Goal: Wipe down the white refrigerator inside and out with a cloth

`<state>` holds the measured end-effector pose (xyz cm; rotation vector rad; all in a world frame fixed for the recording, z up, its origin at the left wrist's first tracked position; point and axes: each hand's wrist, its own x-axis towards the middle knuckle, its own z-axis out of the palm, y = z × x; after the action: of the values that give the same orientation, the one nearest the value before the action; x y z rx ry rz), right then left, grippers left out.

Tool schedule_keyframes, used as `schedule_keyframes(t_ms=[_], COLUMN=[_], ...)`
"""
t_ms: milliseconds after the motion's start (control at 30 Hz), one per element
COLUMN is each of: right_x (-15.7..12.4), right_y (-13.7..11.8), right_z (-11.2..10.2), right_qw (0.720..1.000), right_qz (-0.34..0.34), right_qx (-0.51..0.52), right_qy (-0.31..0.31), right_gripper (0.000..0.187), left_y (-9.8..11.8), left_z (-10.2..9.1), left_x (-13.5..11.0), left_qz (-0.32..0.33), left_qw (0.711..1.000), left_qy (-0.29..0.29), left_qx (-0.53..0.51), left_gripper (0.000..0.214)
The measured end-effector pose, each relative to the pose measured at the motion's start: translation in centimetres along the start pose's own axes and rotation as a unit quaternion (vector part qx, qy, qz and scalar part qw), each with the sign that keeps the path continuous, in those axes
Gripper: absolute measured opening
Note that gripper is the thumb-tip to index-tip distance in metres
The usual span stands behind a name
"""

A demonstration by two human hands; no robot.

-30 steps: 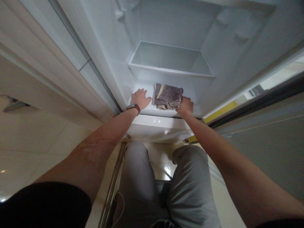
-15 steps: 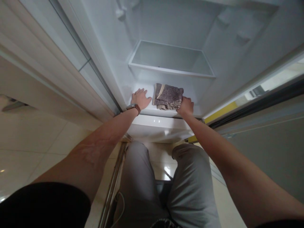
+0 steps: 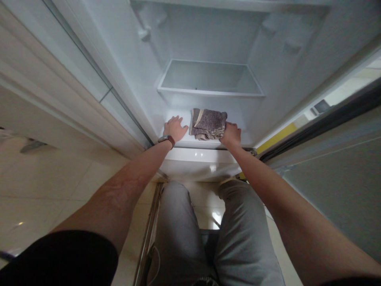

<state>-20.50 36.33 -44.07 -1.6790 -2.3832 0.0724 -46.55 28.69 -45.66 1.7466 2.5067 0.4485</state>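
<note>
We list, in a white compartment (image 3: 205, 35), one glass shelf (image 3: 208, 77) and, below its front edge, one folded grey-brown patterned cloth (image 3: 208, 123) with cream trim, lying on the compartment floor (image 3: 238, 115). Below the shelf's left part we record our left hand (image 3: 175, 129), palm down on that floor, fingers spread and grip unclosed, just beside the cloth, with a brown-strapped watch (image 3: 167, 139) at the wrist. Below the shelf's right part we enter our right hand (image 3: 231, 134), touching the cloth's right end, fingers partly hidden, so we cannot tell whether its grip is closed on it.
</note>
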Motion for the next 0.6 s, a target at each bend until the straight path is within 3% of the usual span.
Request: schedule_keyframes(t_ms=[200, 400, 533, 600], right_x=[-0.2, -0.2, -3.7, -7.2], right_y=[0.1, 0.4, 0.5, 0.3], right_z=[0.2, 0.6, 1.6, 2.7], right_qw=[1.0, 0.987, 0.968, 0.957], right_qz=[-0.003, -0.003, 0.014, -0.007], right_qx=[0.022, 0.155, 0.204, 0.228], right_qy=[0.007, 0.052, 0.146, 0.181], right_gripper=[0.032, 0.026, 0.048, 0.042], left_y=[-0.2, -0.4, -0.6, -0.6], left_z=[0.2, 0.3, 0.5, 0.5], left_x=[0.1, 0.1, 0.5, 0.5], left_qz=[0.017, 0.021, 0.021, 0.018], left_qw=[1.0, 0.999, 0.999, 0.999], left_qy=[0.005, 0.006, -0.002, 0.002], left_qx=[0.011, 0.028, 0.04, 0.038], left_gripper=[0.062, 0.059, 0.061, 0.061])
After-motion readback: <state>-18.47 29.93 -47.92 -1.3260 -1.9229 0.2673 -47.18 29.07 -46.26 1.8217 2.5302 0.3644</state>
